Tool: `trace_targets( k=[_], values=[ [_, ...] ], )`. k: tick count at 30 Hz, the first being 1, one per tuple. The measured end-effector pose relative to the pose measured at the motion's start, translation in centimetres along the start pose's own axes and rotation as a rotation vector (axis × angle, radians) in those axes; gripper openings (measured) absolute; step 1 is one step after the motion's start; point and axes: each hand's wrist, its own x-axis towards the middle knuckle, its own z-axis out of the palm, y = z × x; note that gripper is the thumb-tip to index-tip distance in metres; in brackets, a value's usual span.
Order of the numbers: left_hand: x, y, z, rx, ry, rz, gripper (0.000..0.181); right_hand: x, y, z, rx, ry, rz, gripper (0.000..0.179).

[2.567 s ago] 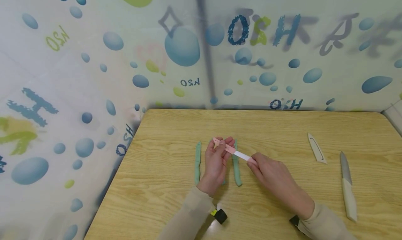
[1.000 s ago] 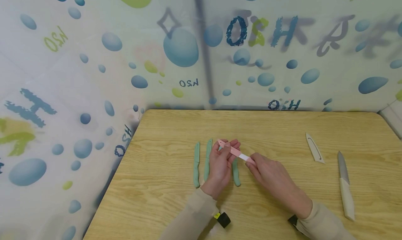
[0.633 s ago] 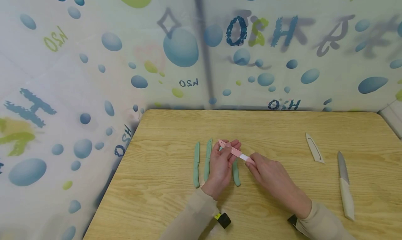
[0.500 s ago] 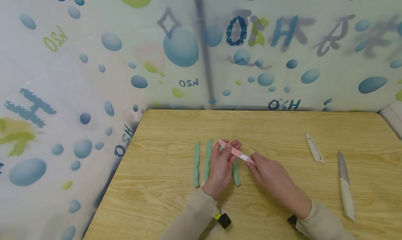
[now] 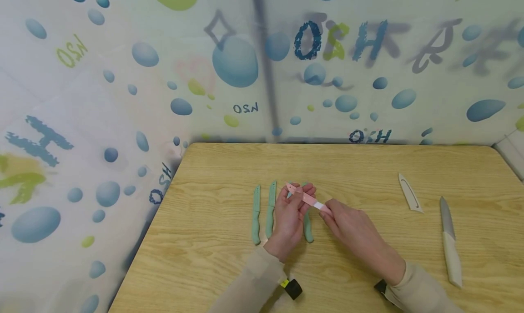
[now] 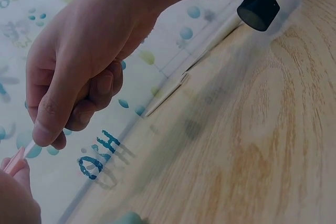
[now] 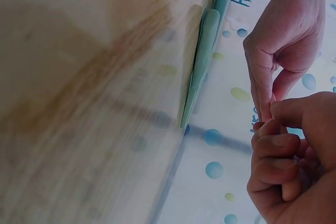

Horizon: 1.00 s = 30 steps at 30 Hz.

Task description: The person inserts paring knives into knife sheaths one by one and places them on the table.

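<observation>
My left hand (image 5: 289, 215) pinches a pink blade sheath (image 5: 308, 198) between thumb and fingers, its tip pointing up and left. My right hand (image 5: 356, 226) grips the pink handle of a small knife (image 5: 326, 209). A short stretch of its white blade (image 5: 318, 205) shows between sheath and handle; the rest lies inside the sheath. Below my left hand, green sheathed knives (image 5: 256, 215) lie side by side on the table, partly covered by that hand. In the right wrist view, my curled right fingers (image 7: 275, 166) mostly hide the pink knife.
On the right of the wooden table (image 5: 360, 167) lies a larger knife with a cream handle (image 5: 452, 260) and bare steel blade. A cream sheath (image 5: 410, 193) rests beside it. A patterned wall covering (image 5: 237, 122) stands behind the table's far edge.
The sheath and knife handle have come closer together, so less white blade shows. My left hand has shifted slightly right, uncovering another green knife. The right hand has barely moved.
</observation>
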Motion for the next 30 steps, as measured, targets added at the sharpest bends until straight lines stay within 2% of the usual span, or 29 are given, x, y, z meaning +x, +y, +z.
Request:
trace_targets(
  k=[9,16,20,30],
  values=[
    [-0.15,-0.06,0.06,0.004,-0.003,-0.004,0.006,0.1,-0.11,0.05,-0.009,-0.001,0.013,0.016],
    [-0.15,-0.33,0.12,0.018,-0.009,0.0,0.017,0.13,-0.3,0.01,-0.018,0.022,-0.016,0.016],
    [-0.18,-0.46,0.22,0.011,-0.005,-0.002,0.017,0.07,-0.15,0.1,-0.023,0.035,-0.03,0.018],
    [-0.24,-0.53,0.22,0.002,-0.012,-0.003,0.02,0.19,-0.37,0.06,-0.021,0.023,-0.001,0.019]
  ],
)
